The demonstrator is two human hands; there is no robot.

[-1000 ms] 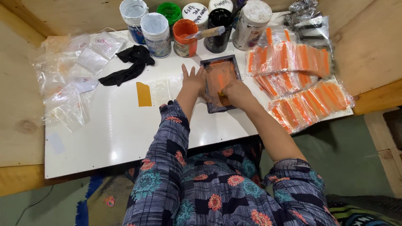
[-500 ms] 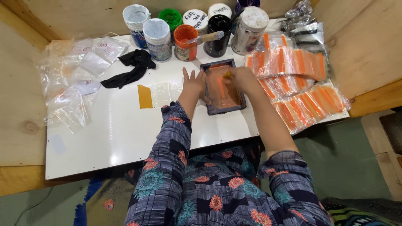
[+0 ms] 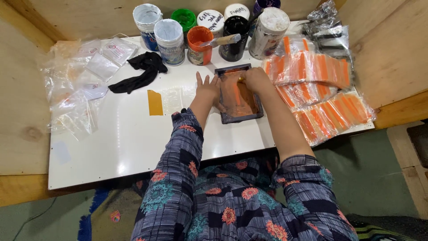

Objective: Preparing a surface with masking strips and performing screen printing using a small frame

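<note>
1. Across the white table (image 3: 133, 138), the small dark-framed screen (image 3: 238, 93) is lying flat near the middle, just in front of the row of paint pots.
2. Left hand (image 3: 207, 87) is lying flat with fingers spread, pressing on the frame's left edge and steadying it; it is grasping nothing.
3. Right hand (image 3: 255, 79) is curling closed at the frame's far right corner, over the orange-inked mesh; whether it is gripping a small scraper I cannot tell.
4. Judging by the pose, an ink pull across the mesh is looking like the step in hand, and the following stroke is calling for firm, even pressure while the frame is being kept from sliding.
5. Room is getting tight on the right: the orange-printed clear pouches (image 3: 321, 89) are crowding just beside the frame.
6. Far side, the orange paint pot (image 3: 199, 44) with its spatula (image 3: 223, 41) is sitting near the frame's far edge.
7. Left of the frame, open table is offering space, with a yellow strip (image 3: 154, 102) lying near, a black cloth (image 3: 140, 73) beyond, and blank clear pouches (image 3: 76, 89) heaped at the far left.
</note>
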